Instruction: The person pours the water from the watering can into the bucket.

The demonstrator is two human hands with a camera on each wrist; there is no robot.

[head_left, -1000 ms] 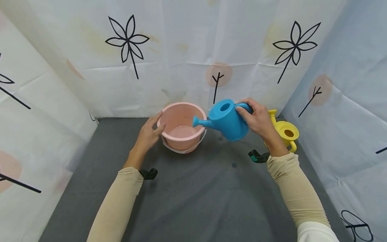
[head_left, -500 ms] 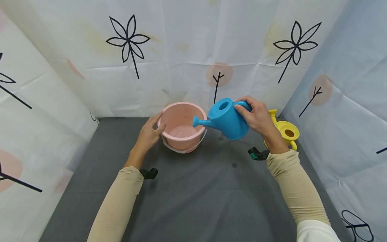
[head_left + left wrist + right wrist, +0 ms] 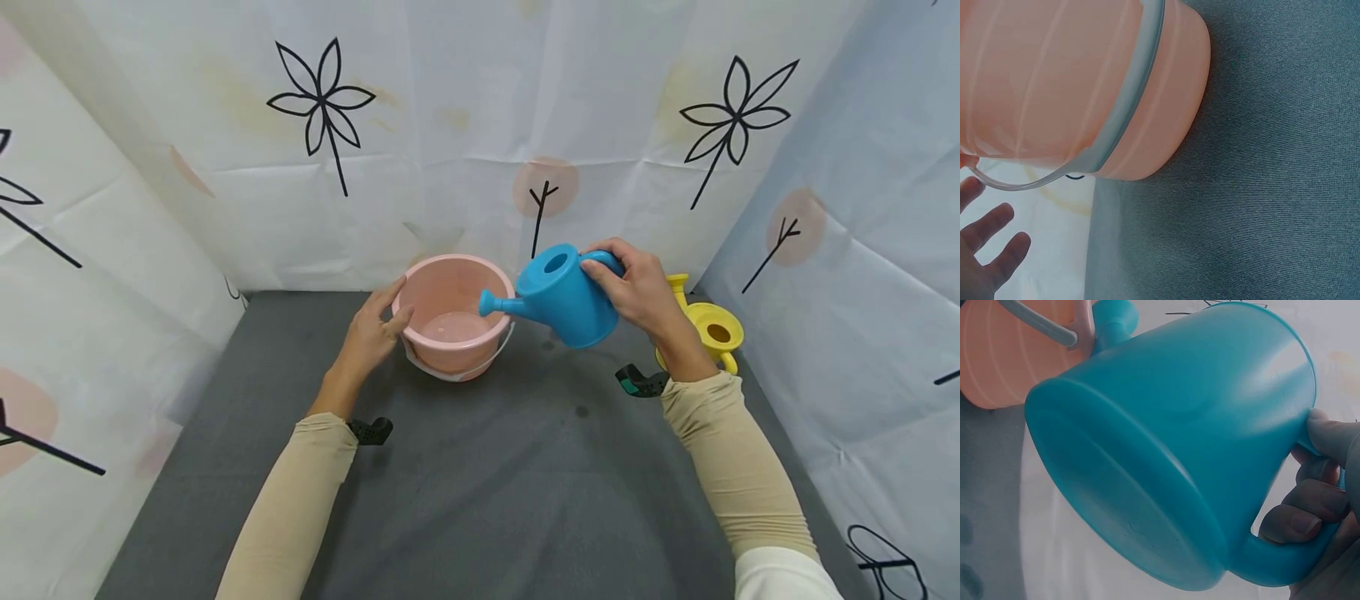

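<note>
In the head view a pink bucket (image 3: 454, 346) stands upright on the grey cloth, its white handle (image 3: 459, 377) hanging down at the front. My left hand (image 3: 367, 333) is at the bucket's left rim; in the left wrist view its fingers (image 3: 1000, 256) are spread and fairly straight, with one tip by the rim. A blue watering can (image 3: 570, 304), tilted left and raised, has its spout head over the bucket's right side. My right hand (image 3: 637, 287) grips the can's handle, fingers curled round it in the right wrist view. Whether water flows I cannot tell.
A yellow watering can (image 3: 712, 325) stands to the right, partly hidden behind my right forearm. Grey cloth (image 3: 510, 492) covers the surface, with a few dark spots. Patterned white sheets (image 3: 450, 108) close off the back and both sides.
The blue watering can shifted very slightly up and left from the first frame. Otherwise both hands hold their places, with only a slight shift of the whole view.
</note>
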